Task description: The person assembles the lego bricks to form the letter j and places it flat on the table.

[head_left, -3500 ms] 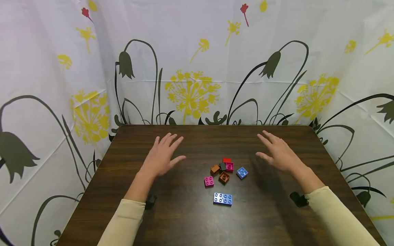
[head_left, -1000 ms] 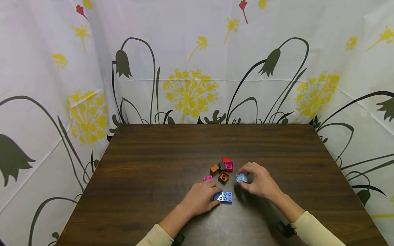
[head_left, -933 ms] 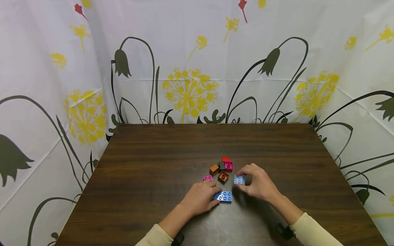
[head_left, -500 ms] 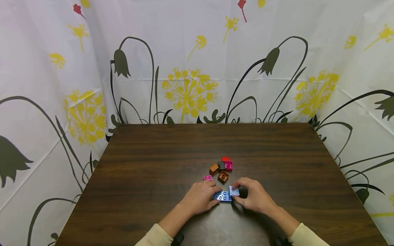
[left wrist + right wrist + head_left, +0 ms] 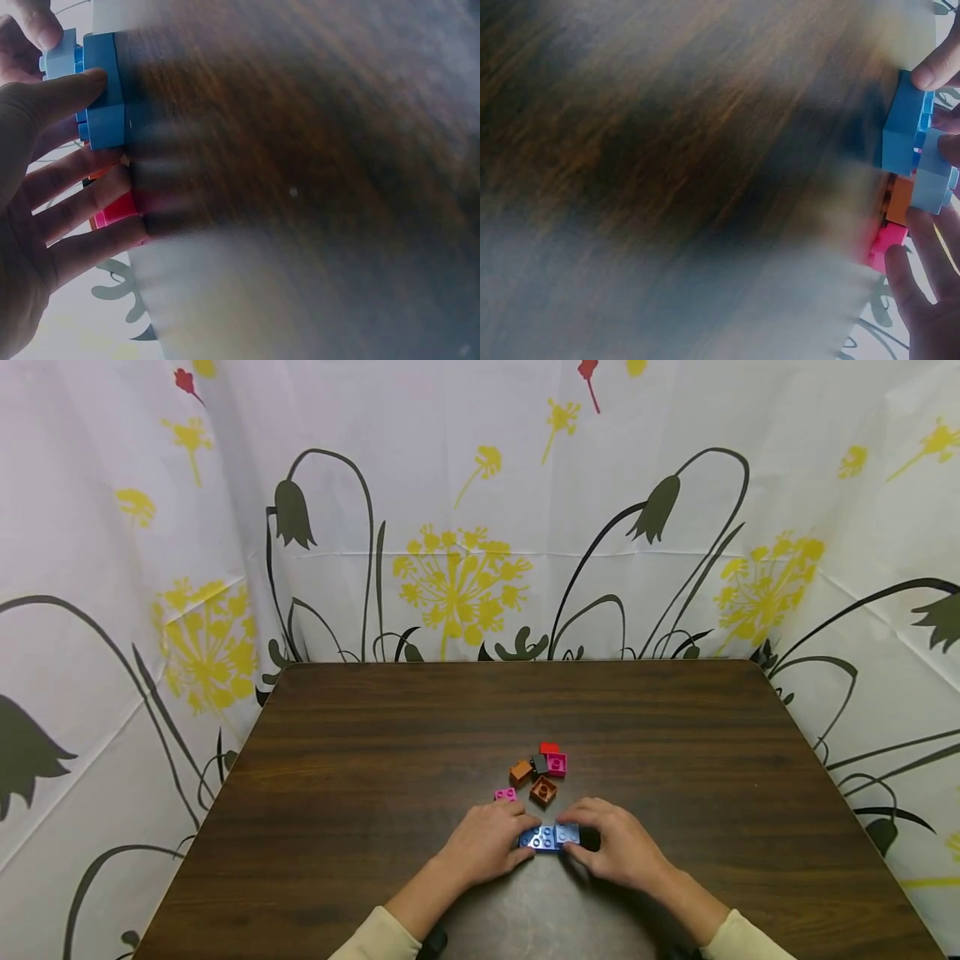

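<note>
My left hand (image 5: 483,845) holds the left end of a long blue toy building brick (image 5: 537,838) flat on the table, thumb on the near side and fingers on the far side. My right hand (image 5: 621,850) pinches a smaller light blue brick (image 5: 567,834) between thumb and fingers. This smaller brick lies over the studs at the long brick's right end and sticks out past it. In the right wrist view the light blue brick (image 5: 931,176) is on the stud side of the blue brick (image 5: 905,127); whether it is fully pressed down I cannot tell.
Beyond my hands lies a loose group: a red brick (image 5: 549,747), a magenta brick (image 5: 557,765), a black brick (image 5: 539,764), an orange-brown brick (image 5: 521,773) and an upturned brown brick (image 5: 543,791). A pink brick (image 5: 506,794) sits just past my left fingers. A patterned curtain (image 5: 465,485) hangs behind the table (image 5: 420,718).
Both hands came down from above the table to the bricks. My right hand took the light blue brick and carried it left and nearer, onto the long brick's right end. My left hand has stayed still lately.
</note>
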`<state>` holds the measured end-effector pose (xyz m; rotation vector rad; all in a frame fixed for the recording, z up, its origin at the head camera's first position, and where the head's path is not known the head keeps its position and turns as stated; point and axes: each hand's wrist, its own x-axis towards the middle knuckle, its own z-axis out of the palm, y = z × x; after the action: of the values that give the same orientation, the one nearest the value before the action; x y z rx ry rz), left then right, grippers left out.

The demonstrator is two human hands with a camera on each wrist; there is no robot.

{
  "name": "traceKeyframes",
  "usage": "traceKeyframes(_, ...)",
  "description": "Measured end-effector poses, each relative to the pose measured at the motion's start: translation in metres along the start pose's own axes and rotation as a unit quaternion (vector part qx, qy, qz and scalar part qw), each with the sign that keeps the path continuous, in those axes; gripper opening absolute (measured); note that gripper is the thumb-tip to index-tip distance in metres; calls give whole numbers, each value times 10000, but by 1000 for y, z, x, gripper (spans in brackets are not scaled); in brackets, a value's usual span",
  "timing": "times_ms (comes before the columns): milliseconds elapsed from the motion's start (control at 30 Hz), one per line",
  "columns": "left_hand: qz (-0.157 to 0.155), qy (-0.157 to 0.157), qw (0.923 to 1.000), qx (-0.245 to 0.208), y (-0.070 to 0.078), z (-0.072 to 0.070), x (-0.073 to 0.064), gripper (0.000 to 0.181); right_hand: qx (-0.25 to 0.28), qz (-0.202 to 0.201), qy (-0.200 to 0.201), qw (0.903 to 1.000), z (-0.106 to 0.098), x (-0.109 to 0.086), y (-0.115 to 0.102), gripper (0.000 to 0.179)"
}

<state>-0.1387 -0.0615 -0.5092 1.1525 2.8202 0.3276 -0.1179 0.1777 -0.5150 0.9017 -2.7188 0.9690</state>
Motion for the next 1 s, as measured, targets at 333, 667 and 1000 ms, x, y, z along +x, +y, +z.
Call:
traceKeyframes(333, 9, 47, 10000, 18, 0, 2, 1, 39, -92, 182, -282, 9994, 0, 0, -4, 28)
traceKeyframes(667, -4, 81, 9999, -67, -1, 1, 0, 41, -166, 104, -289, 9994, -1, 1, -2, 29)
traceKeyframes(1000, -445, 1209, 9912, -302, -16, -11, -15, 36, -439, 302, -245, 9983, 2, -2, -4, 35)
